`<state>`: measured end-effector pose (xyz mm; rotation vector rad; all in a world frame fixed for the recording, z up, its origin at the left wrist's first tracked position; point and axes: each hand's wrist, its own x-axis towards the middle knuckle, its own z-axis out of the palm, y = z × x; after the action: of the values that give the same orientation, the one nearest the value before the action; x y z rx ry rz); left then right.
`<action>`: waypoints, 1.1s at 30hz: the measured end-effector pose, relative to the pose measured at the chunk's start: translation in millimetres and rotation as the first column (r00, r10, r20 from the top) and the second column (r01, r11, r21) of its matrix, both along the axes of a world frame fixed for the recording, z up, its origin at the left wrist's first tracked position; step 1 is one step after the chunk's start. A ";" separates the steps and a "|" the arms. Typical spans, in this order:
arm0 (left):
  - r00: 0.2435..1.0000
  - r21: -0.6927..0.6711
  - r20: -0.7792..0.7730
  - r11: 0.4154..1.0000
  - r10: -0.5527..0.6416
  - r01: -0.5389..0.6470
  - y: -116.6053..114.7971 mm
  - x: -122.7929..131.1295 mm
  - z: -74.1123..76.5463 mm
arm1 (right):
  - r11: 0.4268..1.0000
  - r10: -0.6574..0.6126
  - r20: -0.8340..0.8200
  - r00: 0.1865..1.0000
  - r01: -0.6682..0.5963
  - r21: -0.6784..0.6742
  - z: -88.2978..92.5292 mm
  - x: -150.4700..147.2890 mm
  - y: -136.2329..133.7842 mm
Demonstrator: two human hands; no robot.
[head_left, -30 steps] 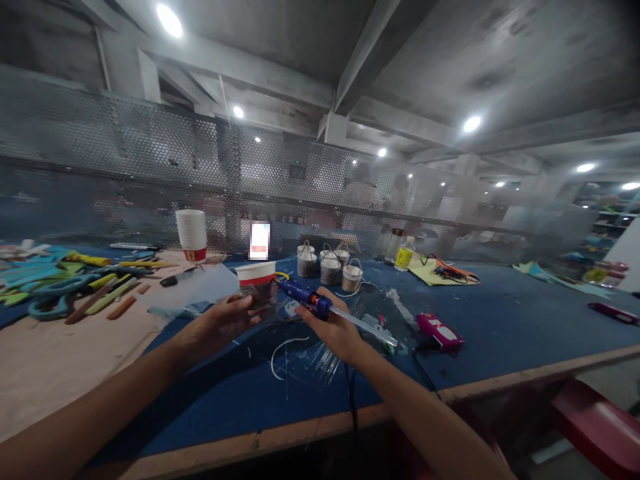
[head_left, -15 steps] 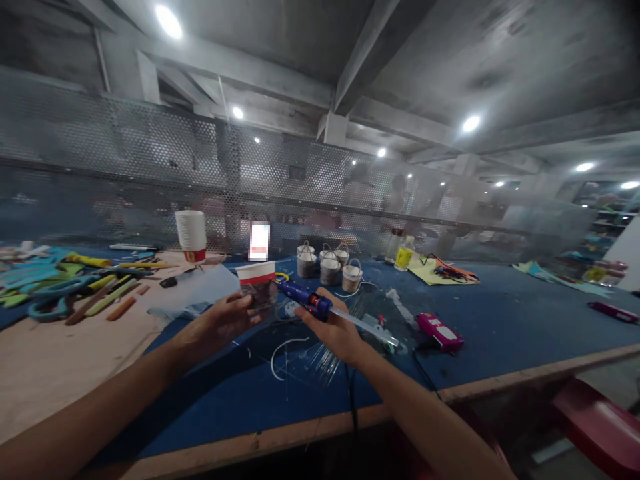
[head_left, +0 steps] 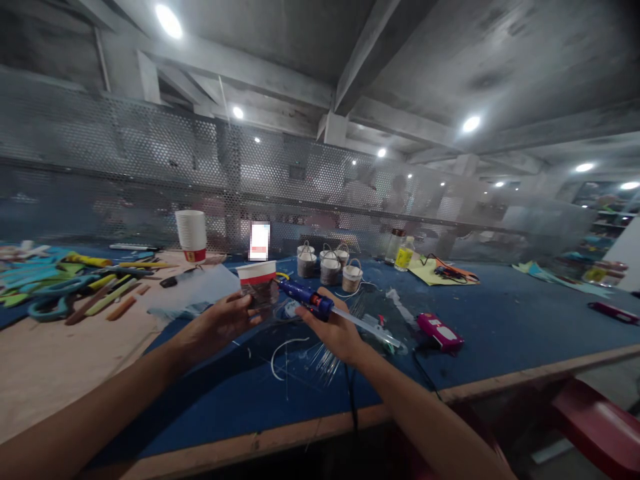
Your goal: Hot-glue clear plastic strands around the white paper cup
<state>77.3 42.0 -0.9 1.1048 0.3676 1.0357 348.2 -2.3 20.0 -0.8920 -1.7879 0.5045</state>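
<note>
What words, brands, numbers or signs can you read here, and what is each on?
No text can be read.
Bottle: yellow label, too small and blurred.
Cup stack: red part, too blurred.
Lit screen: pixelated.
Magenta object: pale patch, too blurred.
Blue glue gun: nothing legible.
Held cup: nothing legible.

L hand point(head_left: 230, 317) grips paper cup point(head_left: 258, 285) upright: white rim, red band, dark wrap below. R hand point(head_left: 336, 328) holds blue glue gun point(head_left: 303, 293), tip nr cup's R side; can't tell if touching. Clear glue stick point(head_left: 373, 329) pokes out gun's back end. Behind, on blue surface point(head_left: 215, 407): 4 small handled buckets point(head_left: 330, 272) grouped, plus lit screen point(head_left: 259, 241), pixelated, nr mesh panel point(head_left: 295, 157). Off L: stacked cups point(head_left: 192, 232), teal-handled scissors point(head_left: 49, 307). Off R: magenta item point(head_left: 441, 333), yellow-labelled bottle point(head_left: 405, 255) farther back.
</note>
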 end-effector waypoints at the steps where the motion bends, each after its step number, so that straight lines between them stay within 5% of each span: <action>1: 1.000 0.003 0.001 1.000 -0.003 0.003 -0.3 0.6 0.2 | 1.000 -0.004 0.006 1.000 0.004 -0.005 0.4 -0.1 -0.4; 33: 0.993 -0.046 0.060 0.994 -0.099 0.102 -1.6 -4.2 2.8 | 0.994 0.010 -0.086 0.996 -0.019 -0.106 -17.9 2.2 15.4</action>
<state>73.1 40.4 1.9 1.0370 0.2871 0.9624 350.5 13.0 2.1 -0.9182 -1.7034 0.6438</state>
